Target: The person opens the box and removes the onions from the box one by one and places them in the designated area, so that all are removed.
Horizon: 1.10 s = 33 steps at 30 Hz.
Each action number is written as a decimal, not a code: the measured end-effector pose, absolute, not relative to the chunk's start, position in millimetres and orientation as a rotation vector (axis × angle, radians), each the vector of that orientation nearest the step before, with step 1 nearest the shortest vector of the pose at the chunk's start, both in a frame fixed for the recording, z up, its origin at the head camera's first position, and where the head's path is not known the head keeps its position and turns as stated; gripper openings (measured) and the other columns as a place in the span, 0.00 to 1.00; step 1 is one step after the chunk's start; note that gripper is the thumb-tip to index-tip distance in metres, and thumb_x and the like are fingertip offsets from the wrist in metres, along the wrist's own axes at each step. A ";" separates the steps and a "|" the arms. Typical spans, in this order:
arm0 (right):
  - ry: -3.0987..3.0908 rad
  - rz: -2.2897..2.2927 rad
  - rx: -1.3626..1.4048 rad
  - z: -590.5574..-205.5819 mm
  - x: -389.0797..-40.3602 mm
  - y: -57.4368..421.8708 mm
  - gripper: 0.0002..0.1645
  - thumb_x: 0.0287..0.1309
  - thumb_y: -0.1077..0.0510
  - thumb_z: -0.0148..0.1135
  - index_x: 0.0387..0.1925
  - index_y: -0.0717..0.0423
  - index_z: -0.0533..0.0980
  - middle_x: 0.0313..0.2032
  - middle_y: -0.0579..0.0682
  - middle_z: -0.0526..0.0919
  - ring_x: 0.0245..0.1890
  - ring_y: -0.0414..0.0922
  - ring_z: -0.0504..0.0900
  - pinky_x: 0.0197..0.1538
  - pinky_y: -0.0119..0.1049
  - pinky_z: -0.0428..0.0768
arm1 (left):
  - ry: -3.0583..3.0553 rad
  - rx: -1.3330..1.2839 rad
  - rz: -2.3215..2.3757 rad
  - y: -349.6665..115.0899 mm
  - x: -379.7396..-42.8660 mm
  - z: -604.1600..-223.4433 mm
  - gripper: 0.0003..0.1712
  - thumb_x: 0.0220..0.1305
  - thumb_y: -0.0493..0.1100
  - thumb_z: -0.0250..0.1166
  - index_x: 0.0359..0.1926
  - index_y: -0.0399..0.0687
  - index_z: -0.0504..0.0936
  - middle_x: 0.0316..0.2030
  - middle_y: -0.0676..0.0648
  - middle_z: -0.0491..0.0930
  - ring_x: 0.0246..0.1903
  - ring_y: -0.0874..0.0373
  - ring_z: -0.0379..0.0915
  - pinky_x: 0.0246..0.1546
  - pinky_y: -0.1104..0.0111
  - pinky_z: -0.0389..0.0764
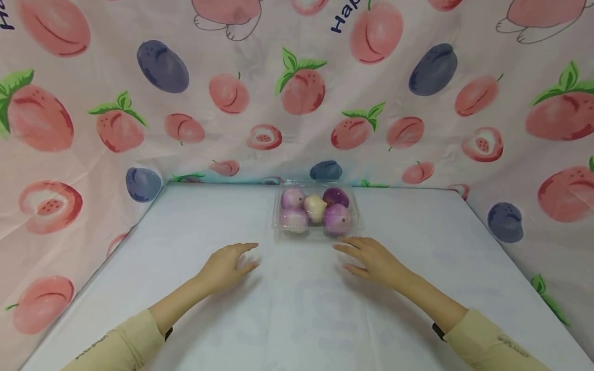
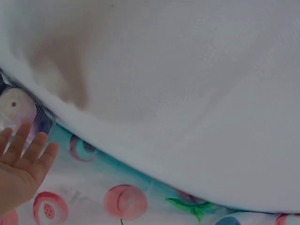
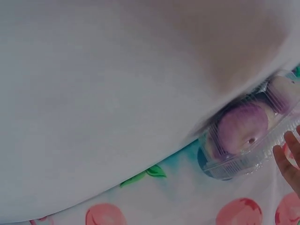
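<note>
A clear plastic clamshell box (image 1: pixel 316 233) sits at the far middle of the table, holding several purple onions (image 1: pixel 337 219) and a pale, yellowish-white onion (image 1: pixel 315 208). My left hand (image 1: pixel 225 269) hovers to the front left of the box, fingers extended and nothing in its grasp. On the other side, my right hand (image 1: pixel 373 262) has its fingers spread, its fingertips close to the box's front right corner; contact cannot be made out. In the right wrist view a purple onion (image 3: pixel 243 129) shows through the ribbed plastic wall, with the right fingers (image 3: pixel 287 161) at the frame's edge.
White cloth covers the table (image 1: pixel 306 309). A fruit-print curtain (image 1: pixel 287 31) hangs behind the table and down both sides, with the box standing near its lower edge. Light sleeves (image 1: pixel 125 340) cover both forearms, and a dark band shows at each wrist.
</note>
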State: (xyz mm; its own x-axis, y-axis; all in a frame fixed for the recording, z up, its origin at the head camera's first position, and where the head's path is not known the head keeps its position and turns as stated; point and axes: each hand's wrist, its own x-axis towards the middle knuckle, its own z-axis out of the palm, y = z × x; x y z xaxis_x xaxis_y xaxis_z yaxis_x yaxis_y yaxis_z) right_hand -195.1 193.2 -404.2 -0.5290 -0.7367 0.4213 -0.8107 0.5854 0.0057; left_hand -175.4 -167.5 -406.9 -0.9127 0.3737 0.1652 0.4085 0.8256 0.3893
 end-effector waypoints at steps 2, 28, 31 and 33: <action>-2.396 0.281 1.267 -403.0 -199.4 186.8 0.28 0.48 0.56 0.70 0.53 0.56 0.76 0.51 0.58 0.81 0.50 0.53 0.80 0.50 0.50 0.78 | -2.918 -0.585 -0.729 -169.4 -179.6 -406.8 0.26 0.62 0.48 0.63 0.59 0.43 0.75 0.53 0.41 0.79 0.55 0.42 0.74 0.53 0.49 0.75; -2.439 0.407 1.187 -394.3 -257.6 82.8 0.26 0.57 0.53 0.64 0.57 0.54 0.73 0.61 0.61 0.72 0.66 0.60 0.64 0.65 0.61 0.62 | -2.654 -0.043 -2.077 -130.2 -242.5 -409.9 0.28 0.72 0.34 0.45 0.70 0.33 0.53 0.62 0.29 0.64 0.60 0.36 0.67 0.56 0.54 0.74; -2.463 0.457 1.171 -395.4 -261.8 75.4 0.26 0.58 0.52 0.63 0.58 0.54 0.73 0.62 0.62 0.70 0.66 0.62 0.63 0.66 0.63 0.58 | -2.584 0.025 -2.253 -130.2 -245.1 -411.6 0.27 0.73 0.34 0.40 0.71 0.34 0.51 0.65 0.30 0.62 0.62 0.36 0.64 0.59 0.54 0.72; -2.494 0.465 1.149 -394.9 -263.9 69.9 0.26 0.59 0.52 0.62 0.59 0.52 0.72 0.64 0.61 0.68 0.67 0.63 0.60 0.67 0.65 0.55 | -2.508 0.070 -2.404 -130.6 -247.7 -412.8 0.27 0.74 0.35 0.38 0.71 0.34 0.50 0.67 0.31 0.60 0.64 0.37 0.61 0.61 0.54 0.69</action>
